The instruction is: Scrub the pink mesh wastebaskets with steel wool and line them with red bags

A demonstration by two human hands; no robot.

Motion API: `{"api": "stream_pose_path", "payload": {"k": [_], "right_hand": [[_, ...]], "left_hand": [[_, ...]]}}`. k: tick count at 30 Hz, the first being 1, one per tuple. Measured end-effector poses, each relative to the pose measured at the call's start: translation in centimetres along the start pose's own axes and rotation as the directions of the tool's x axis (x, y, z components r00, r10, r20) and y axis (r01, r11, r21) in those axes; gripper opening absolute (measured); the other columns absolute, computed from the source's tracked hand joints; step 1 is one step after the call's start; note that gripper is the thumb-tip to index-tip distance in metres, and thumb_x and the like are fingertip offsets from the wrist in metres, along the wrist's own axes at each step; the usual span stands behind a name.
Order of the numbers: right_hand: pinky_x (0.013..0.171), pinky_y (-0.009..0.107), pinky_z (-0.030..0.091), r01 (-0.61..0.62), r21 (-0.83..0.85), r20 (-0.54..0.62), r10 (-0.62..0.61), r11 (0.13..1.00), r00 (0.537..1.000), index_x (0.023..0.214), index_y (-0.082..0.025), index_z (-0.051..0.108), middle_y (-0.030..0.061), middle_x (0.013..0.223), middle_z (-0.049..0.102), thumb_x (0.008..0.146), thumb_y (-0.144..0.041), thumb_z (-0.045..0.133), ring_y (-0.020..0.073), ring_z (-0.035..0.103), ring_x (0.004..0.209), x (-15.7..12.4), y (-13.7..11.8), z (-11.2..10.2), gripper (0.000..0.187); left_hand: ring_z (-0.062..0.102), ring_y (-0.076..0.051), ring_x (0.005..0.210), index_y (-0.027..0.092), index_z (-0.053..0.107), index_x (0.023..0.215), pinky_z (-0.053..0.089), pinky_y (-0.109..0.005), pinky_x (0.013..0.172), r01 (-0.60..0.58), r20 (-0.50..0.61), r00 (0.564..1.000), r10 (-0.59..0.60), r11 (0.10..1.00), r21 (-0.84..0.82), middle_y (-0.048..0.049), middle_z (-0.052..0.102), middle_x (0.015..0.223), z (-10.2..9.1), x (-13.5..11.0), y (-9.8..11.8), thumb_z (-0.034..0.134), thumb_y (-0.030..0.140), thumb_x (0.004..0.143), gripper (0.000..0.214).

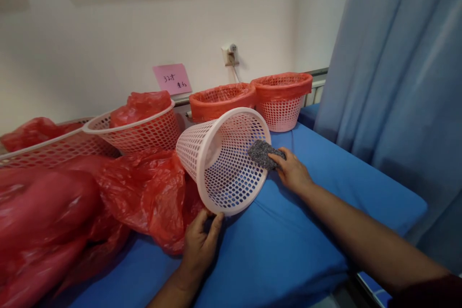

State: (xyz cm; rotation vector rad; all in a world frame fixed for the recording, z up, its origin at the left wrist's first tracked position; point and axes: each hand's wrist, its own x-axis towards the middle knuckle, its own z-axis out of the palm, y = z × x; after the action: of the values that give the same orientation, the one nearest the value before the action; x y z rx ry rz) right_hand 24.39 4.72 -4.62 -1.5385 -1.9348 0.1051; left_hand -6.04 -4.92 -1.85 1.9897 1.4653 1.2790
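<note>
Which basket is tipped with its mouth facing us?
The pale basket in front, between the left hand at its rim and the grey pad in the right hand. Unlike the other four, it has no red plastic inside.

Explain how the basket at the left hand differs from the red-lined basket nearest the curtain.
The hand-held basket is tilted, mouth toward the camera; the curtain-side basket stands upright. The hand-held basket's rim is bare; red plastic wraps the curtain-side basket's rim. Both have lattice walls.
</note>
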Motion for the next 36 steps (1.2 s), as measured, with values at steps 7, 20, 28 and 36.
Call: {"api": "stream_pose_path", "payload": {"k": [7,20,28,36], "right_hand": [[0.106,0.04,0.049,0.281,0.405,0.32,-0.423,0.87,0.848,0.139,-0.03,0.06,0.0089,0.138,0.053,0.082,-0.014,0.069,0.0235,0.06,0.122,-2.4,-3.3,1.0,0.06],[0.106,0.044,0.05,0.084,0.204,0.188,-0.123,0.975,0.974,0.135,-0.025,0.063,0.0113,0.132,0.054,0.083,-0.006,0.06,0.0251,0.059,0.118,-1.2,-1.1,0.5,0.056],[0.106,0.038,0.05,0.208,0.418,0.192,-0.31,0.885,0.931,0.135,-0.03,0.062,0.0064,0.135,0.053,0.082,-0.005,0.061,0.021,0.058,0.122,-1.6,-2.0,1.0,0.059],[0.104,0.041,0.05,0.067,0.214,0.213,-0.114,0.975,0.97,0.135,-0.027,0.063,0.0096,0.131,0.055,0.083,-0.005,0.061,0.0234,0.06,0.116,-0.7,-0.3,0.4,0.057]], "left_hand": [[0.077,-0.023,0.08,0.017,0.075,0.1,0.063,-0.035,0.079,0.009,0.091,0.996,-0.01,1.0,0.01,-0.0072,0.081,0.093,1.3,0.1,-0.4,0.065,0.04,0.09,0.027],[0.073,-0.02,0.071,0.018,0.072,0.087,0.061,-0.029,0.068,0.002,-0.036,0.999,-0.002,1.0,0.015,-0.0047,0.078,0.081,0.4,0.0,-0.4,0.064,0.044,0.091,0.027],[0.078,-0.025,0.08,0.018,0.078,0.098,0.064,-0.035,0.076,0.006,0.124,0.992,-0.006,1.0,0.0,-0.007,0.082,0.092,1.1,0.1,-1.0,0.065,0.041,0.09,0.027],[0.076,-0.022,0.078,0.018,0.076,0.097,0.064,-0.032,0.076,-0.011,0.031,0.999,0.01,1.0,0.017,-0.0056,0.081,0.089,0.5,0.2,-0.4,0.065,0.04,0.09,0.026]]}}
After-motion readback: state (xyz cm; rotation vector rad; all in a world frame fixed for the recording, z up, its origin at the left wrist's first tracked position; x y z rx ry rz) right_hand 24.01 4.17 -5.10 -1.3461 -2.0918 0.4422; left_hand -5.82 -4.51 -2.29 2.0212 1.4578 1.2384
